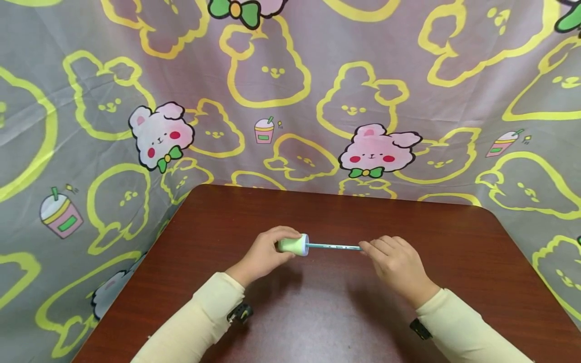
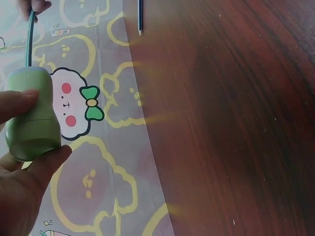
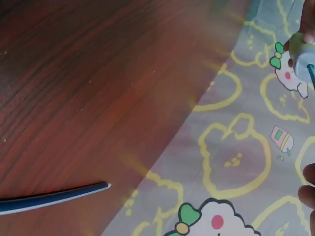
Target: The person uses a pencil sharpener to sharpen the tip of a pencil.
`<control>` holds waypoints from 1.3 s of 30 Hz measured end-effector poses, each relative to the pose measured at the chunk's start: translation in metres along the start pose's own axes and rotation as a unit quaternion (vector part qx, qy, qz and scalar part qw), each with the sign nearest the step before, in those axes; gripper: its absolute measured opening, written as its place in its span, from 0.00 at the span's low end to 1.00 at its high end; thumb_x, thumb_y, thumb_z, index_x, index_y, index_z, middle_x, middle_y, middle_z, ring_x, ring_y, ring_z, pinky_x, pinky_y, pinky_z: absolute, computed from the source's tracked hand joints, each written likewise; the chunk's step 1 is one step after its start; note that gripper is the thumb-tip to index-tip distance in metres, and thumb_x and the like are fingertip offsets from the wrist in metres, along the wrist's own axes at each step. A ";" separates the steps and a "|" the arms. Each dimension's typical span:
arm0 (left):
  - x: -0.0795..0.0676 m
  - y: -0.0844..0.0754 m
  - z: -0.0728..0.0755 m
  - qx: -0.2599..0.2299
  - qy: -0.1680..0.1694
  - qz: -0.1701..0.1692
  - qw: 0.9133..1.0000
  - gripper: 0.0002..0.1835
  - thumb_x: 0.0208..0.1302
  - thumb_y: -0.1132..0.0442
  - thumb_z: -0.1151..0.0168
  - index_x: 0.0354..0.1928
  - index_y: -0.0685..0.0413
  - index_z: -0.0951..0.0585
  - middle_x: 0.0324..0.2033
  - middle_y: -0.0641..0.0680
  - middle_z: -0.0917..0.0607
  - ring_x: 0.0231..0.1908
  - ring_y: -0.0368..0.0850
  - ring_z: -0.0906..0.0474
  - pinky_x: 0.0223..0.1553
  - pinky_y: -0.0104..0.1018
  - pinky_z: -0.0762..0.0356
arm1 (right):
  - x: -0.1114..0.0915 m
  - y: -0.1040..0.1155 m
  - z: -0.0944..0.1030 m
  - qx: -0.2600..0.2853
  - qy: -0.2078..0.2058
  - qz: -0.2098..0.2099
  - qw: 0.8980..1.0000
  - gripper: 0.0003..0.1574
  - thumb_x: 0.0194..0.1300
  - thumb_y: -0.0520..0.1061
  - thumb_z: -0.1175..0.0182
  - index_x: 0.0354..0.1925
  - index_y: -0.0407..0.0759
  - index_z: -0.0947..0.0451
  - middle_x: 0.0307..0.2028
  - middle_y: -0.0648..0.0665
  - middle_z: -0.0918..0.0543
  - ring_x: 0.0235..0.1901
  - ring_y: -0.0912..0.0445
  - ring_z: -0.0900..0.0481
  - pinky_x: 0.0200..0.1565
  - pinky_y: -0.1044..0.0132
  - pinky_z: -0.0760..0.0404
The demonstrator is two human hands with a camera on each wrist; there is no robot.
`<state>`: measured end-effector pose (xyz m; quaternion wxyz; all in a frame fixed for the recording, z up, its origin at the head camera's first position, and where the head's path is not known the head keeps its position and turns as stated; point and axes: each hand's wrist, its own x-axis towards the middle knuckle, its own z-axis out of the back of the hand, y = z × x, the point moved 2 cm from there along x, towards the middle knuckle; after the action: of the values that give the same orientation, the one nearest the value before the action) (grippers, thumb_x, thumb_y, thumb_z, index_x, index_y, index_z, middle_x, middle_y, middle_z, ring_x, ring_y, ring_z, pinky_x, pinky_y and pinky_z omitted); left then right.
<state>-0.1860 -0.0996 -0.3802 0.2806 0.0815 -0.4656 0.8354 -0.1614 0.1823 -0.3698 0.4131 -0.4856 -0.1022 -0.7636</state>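
Observation:
My left hand (image 1: 265,254) grips a pale green, rounded pencil sharpener (image 1: 294,245) above the table, its light bluish end facing right. A thin teal pencil (image 1: 333,246) enters that end and runs level to my right hand (image 1: 394,262), whose fingers pinch its other end. The pencil's tip is hidden inside the sharpener. In the left wrist view, the thumb and a fingertip press opposite sides of the sharpener (image 2: 32,108). A second, dark blue pencil (image 3: 54,197) with a pale tip lies on the table in the right wrist view; neither hand touches it.
The dark brown wooden table (image 1: 317,312) has rounded far corners. A grey curtain (image 1: 204,75) with yellow and pink cartoon animals hangs along its back and sides. Small black devices (image 1: 239,312) sit at both wrists.

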 end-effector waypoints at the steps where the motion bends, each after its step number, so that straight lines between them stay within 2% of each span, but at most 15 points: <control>1: 0.000 -0.001 0.000 0.003 0.001 -0.005 1.000 0.22 0.45 0.78 0.29 0.46 0.61 0.16 0.47 0.57 0.16 0.50 0.53 0.21 0.50 0.39 0.24 | 0.000 0.000 0.000 0.000 0.009 -0.002 1.000 0.20 0.74 0.47 0.50 0.32 0.38 0.17 0.21 0.48 0.20 0.21 0.53 0.24 0.24 0.60 0.26; 5: -0.001 -0.003 0.000 0.032 0.001 -0.036 0.999 0.21 0.46 0.78 0.29 0.46 0.60 0.15 0.47 0.57 0.17 0.49 0.53 0.21 0.48 0.38 0.22 | -0.001 -0.002 0.002 0.094 0.149 -0.105 0.979 0.15 0.70 0.47 0.44 0.33 0.41 0.15 0.23 0.51 0.16 0.24 0.58 0.20 0.27 0.62 0.22; 6: -0.001 -0.003 0.000 0.043 0.002 -0.047 0.998 0.21 0.46 0.78 0.29 0.46 0.60 0.15 0.47 0.57 0.17 0.49 0.53 0.21 0.47 0.38 0.22 | -0.002 -0.003 0.002 0.156 0.209 -0.154 0.953 0.14 0.69 0.46 0.43 0.32 0.41 0.15 0.23 0.51 0.17 0.23 0.59 0.21 0.27 0.63 0.22; 10: -0.001 -0.004 -0.001 0.083 0.008 -0.082 0.993 0.20 0.48 0.77 0.30 0.46 0.59 0.15 0.48 0.56 0.17 0.49 0.52 0.21 0.46 0.36 0.21 | -0.004 -0.010 0.002 0.323 0.352 -0.360 0.801 0.10 0.66 0.43 0.40 0.33 0.40 0.16 0.23 0.51 0.19 0.24 0.60 0.24 0.30 0.63 0.23; 11: -0.001 -0.004 -0.001 0.086 0.008 -0.084 0.993 0.20 0.47 0.77 0.30 0.46 0.59 0.15 0.48 0.56 0.17 0.49 0.52 0.21 0.46 0.36 0.21 | -0.004 -0.011 0.002 0.332 0.365 -0.385 0.780 0.10 0.68 0.43 0.42 0.34 0.41 0.16 0.23 0.52 0.21 0.27 0.59 0.23 0.33 0.62 0.22; 13: -0.001 -0.004 -0.001 0.085 0.008 -0.078 0.993 0.21 0.47 0.77 0.29 0.47 0.59 0.15 0.47 0.56 0.17 0.48 0.52 0.20 0.45 0.36 0.21 | -0.004 -0.011 0.001 0.313 0.357 -0.387 0.791 0.09 0.67 0.43 0.41 0.38 0.41 0.16 0.27 0.53 0.19 0.31 0.55 0.21 0.37 0.57 0.21; 20: 0.000 0.000 -0.001 0.027 -0.001 -0.030 0.999 0.21 0.46 0.78 0.29 0.47 0.60 0.15 0.47 0.56 0.16 0.49 0.52 0.20 0.48 0.37 0.23 | -0.002 -0.005 0.003 0.124 0.167 -0.176 0.962 0.08 0.58 0.44 0.32 0.38 0.44 0.16 0.30 0.55 0.19 0.30 0.59 0.24 0.30 0.63 0.24; 22: 0.000 0.002 -0.001 0.004 -0.004 -0.013 1.000 0.21 0.45 0.77 0.28 0.46 0.61 0.15 0.46 0.57 0.16 0.49 0.52 0.21 0.50 0.37 0.24 | -0.002 -0.004 0.003 0.085 0.094 -0.101 0.987 0.09 0.64 0.47 0.37 0.35 0.42 0.16 0.28 0.52 0.19 0.27 0.58 0.24 0.28 0.63 0.25; 25: 0.000 0.003 0.000 -0.015 0.000 0.001 1.000 0.21 0.45 0.77 0.28 0.46 0.61 0.15 0.46 0.57 0.16 0.50 0.53 0.21 0.51 0.37 0.25 | -0.001 -0.001 0.002 0.056 0.033 -0.042 0.997 0.23 0.74 0.51 0.51 0.33 0.39 0.16 0.25 0.50 0.18 0.24 0.57 0.24 0.27 0.62 0.25; 28: -0.001 0.001 -0.001 -0.007 0.008 -0.004 1.000 0.21 0.46 0.77 0.28 0.46 0.61 0.16 0.47 0.57 0.16 0.50 0.53 0.21 0.50 0.37 0.24 | -0.003 0.002 0.003 0.065 0.057 -0.057 0.995 0.21 0.73 0.49 0.48 0.31 0.39 0.16 0.24 0.49 0.17 0.22 0.57 0.23 0.28 0.61 0.21; 30: -0.002 0.000 -0.001 0.015 0.010 -0.023 1.000 0.21 0.47 0.77 0.29 0.47 0.61 0.15 0.47 0.57 0.16 0.49 0.52 0.21 0.49 0.36 0.23 | -0.003 0.002 0.003 0.136 0.141 -0.137 0.971 0.15 0.70 0.47 0.43 0.33 0.39 0.15 0.24 0.52 0.16 0.22 0.60 0.22 0.29 0.62 0.20; 34: -0.003 -0.005 -0.001 0.058 0.004 -0.069 0.996 0.20 0.47 0.77 0.29 0.46 0.60 0.15 0.47 0.56 0.17 0.48 0.52 0.20 0.45 0.35 0.21 | -0.002 -0.003 0.005 0.298 0.301 -0.369 0.827 0.09 0.65 0.43 0.38 0.36 0.39 0.15 0.19 0.52 0.22 0.20 0.61 0.27 0.28 0.65 0.26; 36: -0.003 -0.005 -0.002 0.065 0.001 -0.082 0.995 0.19 0.48 0.77 0.29 0.46 0.60 0.15 0.47 0.56 0.17 0.47 0.52 0.20 0.45 0.34 0.21 | -0.001 -0.005 0.005 0.317 0.332 -0.429 0.778 0.10 0.67 0.43 0.41 0.37 0.40 0.15 0.18 0.53 0.25 0.22 0.59 0.27 0.32 0.63 0.26; 37: -0.003 -0.005 -0.002 0.064 0.001 -0.080 0.995 0.20 0.48 0.77 0.29 0.46 0.60 0.15 0.47 0.56 0.17 0.47 0.52 0.20 0.44 0.34 0.21 | -0.001 -0.006 0.005 0.315 0.336 -0.432 0.775 0.10 0.67 0.43 0.41 0.38 0.40 0.15 0.19 0.52 0.23 0.26 0.56 0.22 0.36 0.60 0.23; 39: -0.003 -0.004 -0.002 0.062 0.002 -0.070 0.996 0.20 0.48 0.77 0.29 0.46 0.60 0.15 0.47 0.56 0.17 0.47 0.52 0.20 0.44 0.34 0.21 | -0.001 -0.005 0.004 0.292 0.334 -0.411 0.796 0.10 0.67 0.44 0.40 0.40 0.42 0.15 0.25 0.53 0.19 0.34 0.52 0.18 0.42 0.56 0.22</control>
<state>-0.1812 -0.0975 -0.3794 0.3335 0.1294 -0.4052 0.8413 -0.1622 0.1887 -0.3676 0.1908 0.0314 -0.3657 -0.9104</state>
